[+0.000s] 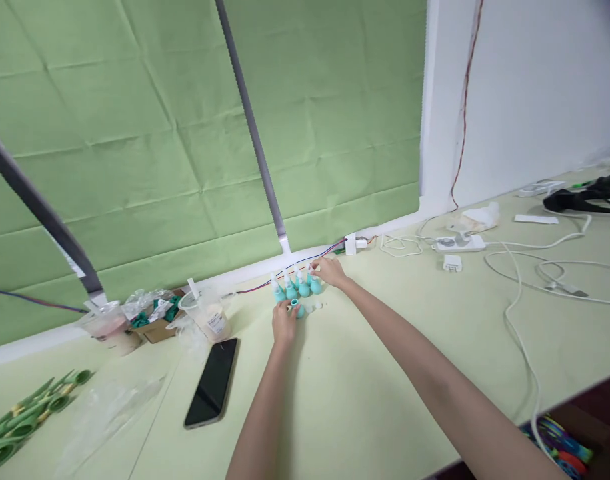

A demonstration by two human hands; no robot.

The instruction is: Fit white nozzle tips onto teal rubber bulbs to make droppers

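My left hand [283,323] is closed around a small teal bulb-shaped bottle [299,311] whose round mouth is uncovered. Just behind it stand several similar teal bottles [291,291] with whitish pointed tips, grouped close together. At the right end of that group, the fingers of my right hand [329,272] pinch at the whitish tip of one bottle [315,285]; the fingers partly hide the tip. Small white pieces [319,305] lie on the table to the right of the uncovered bottle.
A black phone [212,383], a plastic cup [207,317] and a cardboard box [157,328] are on the left. Green tube-like pieces [29,417] lie farther left. A power strip [459,243], a white charger [452,263] and loose cables spread over the right side.
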